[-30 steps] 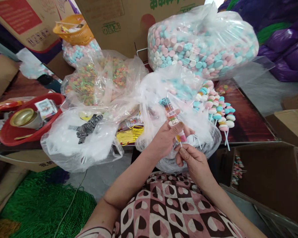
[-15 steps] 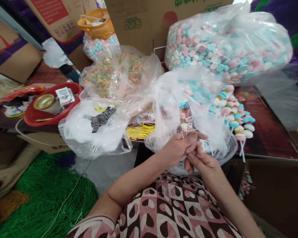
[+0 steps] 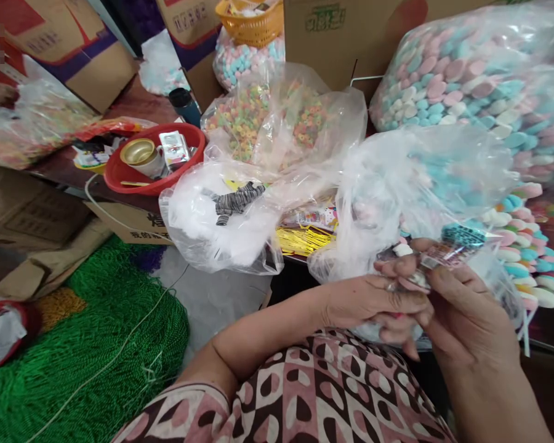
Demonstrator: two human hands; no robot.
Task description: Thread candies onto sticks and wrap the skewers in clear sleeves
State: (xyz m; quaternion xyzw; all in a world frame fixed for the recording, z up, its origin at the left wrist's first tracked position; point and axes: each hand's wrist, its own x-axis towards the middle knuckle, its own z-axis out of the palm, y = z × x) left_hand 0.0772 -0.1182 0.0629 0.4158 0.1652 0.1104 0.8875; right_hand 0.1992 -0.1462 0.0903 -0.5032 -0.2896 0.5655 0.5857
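Note:
A marshmallow skewer in a clear printed wrapper (image 3: 459, 245) points up and right, with blue showing near its top. My right hand (image 3: 473, 311) is closed on it, thumb and fingers around its lower part. The fingers of my left hand (image 3: 383, 301) are pinched at the wrapper's bottom end, touching my right fingers; the exact spot they grip is partly hidden. Just behind the hands is a clear plastic bag (image 3: 373, 178) with blue pieces showing through. Unwrapped marshmallow skewers (image 3: 530, 246) lie in a pile to the right.
Left of my hands are yellow ties (image 3: 307, 240) and a bag of white sticks (image 3: 212, 240). Behind stand a bag of ring candies (image 3: 253, 120) and a large marshmallow bag (image 3: 466, 80). A red basin (image 3: 113, 178) is at left. Another person's hand (image 3: 0, 95) shows at far left.
My view has swung left, so the table things sit further right. Both hands have come up and closer, and the wrapped skewer now tilts right in my right hand.

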